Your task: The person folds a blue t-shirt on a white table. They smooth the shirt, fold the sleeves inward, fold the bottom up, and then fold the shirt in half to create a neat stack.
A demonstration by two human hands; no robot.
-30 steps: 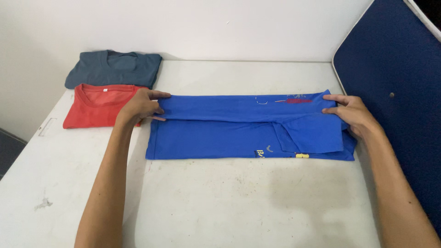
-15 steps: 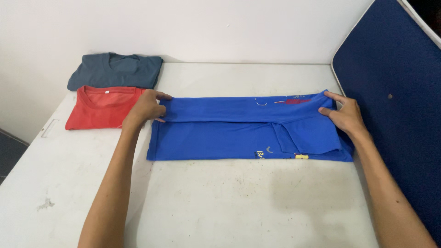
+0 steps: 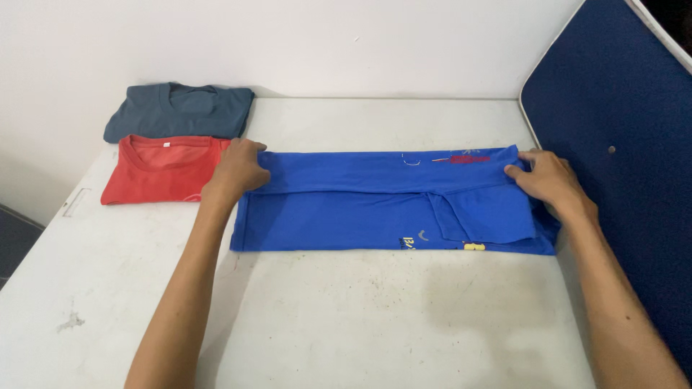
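Hands (image 3: 238, 169) closer — blue shirt (image 3: 346, 209) half-folded

You look down from your head at a steep forward angle onto the white table (image 3: 346, 317), close enough that both forearms enter from the bottom edge. The view faces the back wall (image 3: 324, 43), with a blue panel (image 3: 620, 144) at right.

Red shirt (image 3: 155, 169) beside grey shirt (image 3: 180, 112), folded.

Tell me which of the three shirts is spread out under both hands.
The blue shirt, gripped at its ends by left hand and right hand; the red shirt and grey shirt lie folded, untouched.
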